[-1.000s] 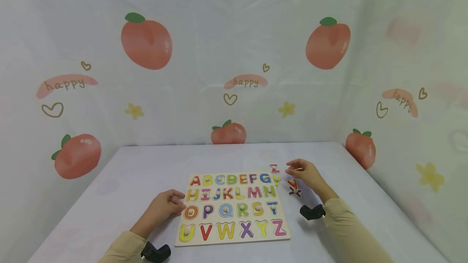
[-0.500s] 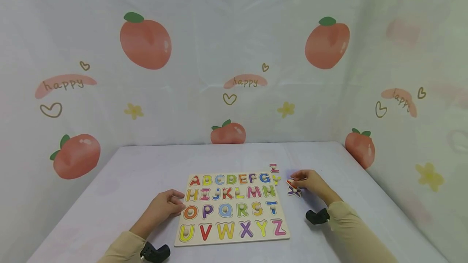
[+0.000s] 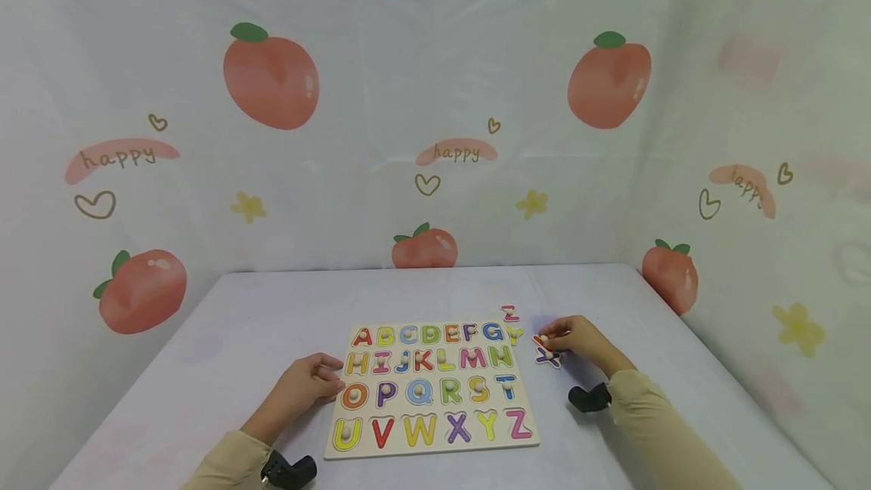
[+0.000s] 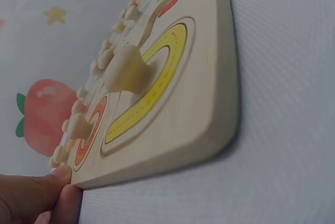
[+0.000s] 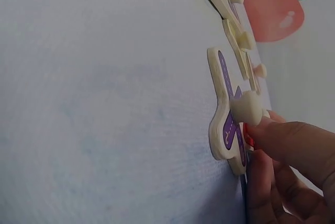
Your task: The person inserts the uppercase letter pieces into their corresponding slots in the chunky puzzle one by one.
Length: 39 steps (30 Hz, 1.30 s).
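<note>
A wooden alphabet puzzle board lies flat, with knobbed letter pieces in it; the V, W, X, Y and Z places at the front hold no knobbed pieces. My left hand rests at the board's left edge, thumb and fingertips touching it near the O. Right of the board, my right hand pinches the knob of the red letter V piece. A purple X piece lies just in front of the V and partly covers it in the right wrist view.
A yellow Y piece lies at the board's back right corner, and a pink Z piece behind it. Black wrist devices hang at both wrists. A fruit-printed curtain stands behind the white table.
My right hand has come forward and down from beside the Z to the V piece and taken its knob. The left hand and board have stayed in place.
</note>
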{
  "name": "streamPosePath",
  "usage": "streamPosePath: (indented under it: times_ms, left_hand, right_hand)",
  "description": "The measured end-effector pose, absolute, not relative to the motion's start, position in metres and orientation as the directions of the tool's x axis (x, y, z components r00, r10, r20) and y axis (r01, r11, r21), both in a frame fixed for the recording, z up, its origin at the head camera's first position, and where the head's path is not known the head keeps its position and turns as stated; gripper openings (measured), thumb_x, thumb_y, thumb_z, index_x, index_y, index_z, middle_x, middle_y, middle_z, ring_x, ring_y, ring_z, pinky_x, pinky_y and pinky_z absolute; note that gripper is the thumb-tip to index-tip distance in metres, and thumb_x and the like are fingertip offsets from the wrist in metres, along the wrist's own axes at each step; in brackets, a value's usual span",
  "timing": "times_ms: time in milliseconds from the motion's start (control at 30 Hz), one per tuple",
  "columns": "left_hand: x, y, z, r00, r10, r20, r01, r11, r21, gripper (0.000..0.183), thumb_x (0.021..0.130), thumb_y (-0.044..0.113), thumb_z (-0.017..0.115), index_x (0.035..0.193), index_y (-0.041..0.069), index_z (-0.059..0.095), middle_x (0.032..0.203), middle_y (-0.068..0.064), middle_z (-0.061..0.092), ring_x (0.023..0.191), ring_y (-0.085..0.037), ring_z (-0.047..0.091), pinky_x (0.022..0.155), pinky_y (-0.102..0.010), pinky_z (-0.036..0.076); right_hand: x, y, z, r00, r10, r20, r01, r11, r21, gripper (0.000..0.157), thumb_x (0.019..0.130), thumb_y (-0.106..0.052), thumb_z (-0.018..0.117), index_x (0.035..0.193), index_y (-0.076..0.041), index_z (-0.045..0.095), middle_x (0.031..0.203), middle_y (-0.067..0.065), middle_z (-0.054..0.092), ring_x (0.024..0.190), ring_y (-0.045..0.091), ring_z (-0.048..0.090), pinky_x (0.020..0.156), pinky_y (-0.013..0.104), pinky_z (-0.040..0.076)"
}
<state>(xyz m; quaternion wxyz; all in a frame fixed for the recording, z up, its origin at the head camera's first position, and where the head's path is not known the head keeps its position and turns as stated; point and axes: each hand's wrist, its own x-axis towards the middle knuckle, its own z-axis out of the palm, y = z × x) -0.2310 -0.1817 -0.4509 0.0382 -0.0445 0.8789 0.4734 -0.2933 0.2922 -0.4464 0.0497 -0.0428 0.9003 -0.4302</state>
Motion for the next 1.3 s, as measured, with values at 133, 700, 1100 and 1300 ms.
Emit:
streamPosePath:
  times_ms: [133, 700, 1100, 1300]
  left_hand:
    - [-0.231, -0.181, -0.451, -0.993, -0.044, -0.111, -0.117, 0.551, 0.827, 0.034, 0.081, 0.003, 0.073, 0.112, -0.004, 0.061, 0.083, -0.005, 0.065, 0.071, -0.013, 0.06, 0.062, -0.025, 0.054]
    - [-0.23, -0.181, -0.45, -0.993, -0.047, -0.11, -0.117, 0.558, 0.821, 0.035, 0.081, 0.004, 0.074, 0.112, -0.004, 0.061, 0.083, -0.005, 0.066, 0.07, -0.013, 0.06, 0.063, -0.025, 0.054]
    - [-0.231, -0.181, -0.451, -0.994, -0.046, -0.103, -0.111, 0.567, 0.816, 0.035, 0.081, 0.004, 0.073, 0.113, -0.004, 0.061, 0.083, -0.005, 0.065, 0.072, -0.013, 0.059, 0.063, -0.026, 0.054]
    - [-0.232, -0.182, -0.452, -0.993, -0.047, -0.107, -0.114, 0.574, 0.811, 0.035, 0.081, 0.004, 0.073, 0.113, -0.003, 0.062, 0.084, -0.005, 0.065, 0.071, -0.013, 0.059, 0.062, -0.025, 0.053]
  right_hand:
    - [-0.293, 0.293, -0.445, -0.991, -0.127, -0.052, -0.043, 0.648, -0.761, 0.02, 0.084, -0.006, 0.07, 0.102, 0.005, 0.069, 0.085, 0.004, 0.066, 0.074, 0.013, 0.056, 0.065, 0.027, 0.045]
    - [-0.282, 0.23, -0.412, -0.994, -0.056, 0.091, -0.106, 0.59, -0.8, 0.019, 0.086, -0.015, 0.073, 0.101, -0.004, 0.071, 0.085, 0.002, 0.069, 0.078, 0.013, 0.06, 0.075, 0.03, 0.052]
    - [-0.234, 0.135, -0.417, -0.928, -0.324, 0.186, -0.335, 0.503, -0.796, 0.014, 0.078, -0.016, 0.08, 0.087, -0.009, 0.073, 0.074, -0.003, 0.067, 0.066, 0.007, 0.06, 0.058, 0.02, 0.049]
    - [-0.213, 0.098, -0.425, -0.907, -0.396, 0.141, -0.332, 0.47, -0.818, 0.011, 0.075, -0.013, 0.081, 0.082, -0.01, 0.073, 0.071, -0.005, 0.067, 0.063, 0.005, 0.058, 0.055, 0.019, 0.047]
